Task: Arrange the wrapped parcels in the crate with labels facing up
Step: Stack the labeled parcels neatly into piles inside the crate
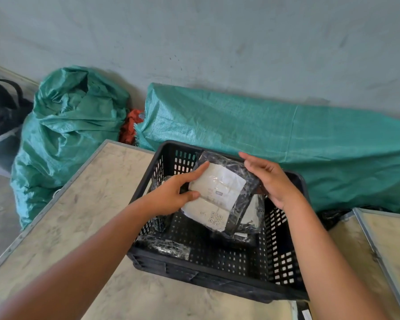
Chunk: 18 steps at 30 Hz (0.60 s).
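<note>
1 black crate (217, 271) on table (83, 218), near its rt edge. Inside: 1 parcel (164, 247) at near-left wall, 1 partly hidden at rt (252, 213), floor between bare. 3rd parcel (219, 197) held above crate, label up, long axis near-to-far, tilted. Left hand (171, 195) fingers clamp its left edge; right hand (270, 179) fingers curl on rt edge. Beyond: 2 green sacks (69, 125).

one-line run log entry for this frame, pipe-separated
phase: placing | left hand + right hand: hold black-wrapped parcel, white label up | location: over black plastic lattice crate | other parcels inside | crate on table
</note>
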### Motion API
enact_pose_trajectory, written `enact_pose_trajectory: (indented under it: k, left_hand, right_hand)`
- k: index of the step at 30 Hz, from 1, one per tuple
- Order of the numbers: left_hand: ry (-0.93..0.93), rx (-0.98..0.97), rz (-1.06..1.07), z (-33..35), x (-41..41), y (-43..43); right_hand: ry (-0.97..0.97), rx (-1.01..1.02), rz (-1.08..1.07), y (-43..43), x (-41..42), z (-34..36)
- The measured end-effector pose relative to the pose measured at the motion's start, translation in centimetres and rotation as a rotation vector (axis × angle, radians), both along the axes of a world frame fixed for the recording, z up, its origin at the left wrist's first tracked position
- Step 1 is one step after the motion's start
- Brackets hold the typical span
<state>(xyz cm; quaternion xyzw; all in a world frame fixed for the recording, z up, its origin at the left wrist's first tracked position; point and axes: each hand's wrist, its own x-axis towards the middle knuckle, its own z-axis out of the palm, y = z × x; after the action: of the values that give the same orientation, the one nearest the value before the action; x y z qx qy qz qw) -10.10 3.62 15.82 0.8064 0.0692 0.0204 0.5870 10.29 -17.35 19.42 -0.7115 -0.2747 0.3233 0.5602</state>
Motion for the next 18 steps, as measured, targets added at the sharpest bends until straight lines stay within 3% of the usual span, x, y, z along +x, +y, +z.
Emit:
enact_pose_trajectory:
  k: [3,9,13,16,18]
  left_hand:
    - [0.013,-0.076,0.11,-1.5,0.3,0.4]
    - [0.139,-0.124,0.344,-4.2,1.8,1.5]
    - [0.375,0.017,0.212,-4.5,3.6,3.0]
    - [0.571,0.261,0.014,-5.2,4.8,2.9]
    - [0.599,0.361,-0.016,-5.8,5.4,2.8]
  right_hand:
    - [-0.037,-0.009,-0.05,-0.6,-1.0,-1.8]
    - [-0.265,-0.207,0.07,1.2,-3.8,-5.4]
    - [-0.303,-0.281,0.042,3.5,-4.9,-8.0]
    - [-0.256,-0.401,0.048,4.8,-5.8,-9.7]
    - [-0.245,-0.444,0.032,5.8,-6.0,-10.2]
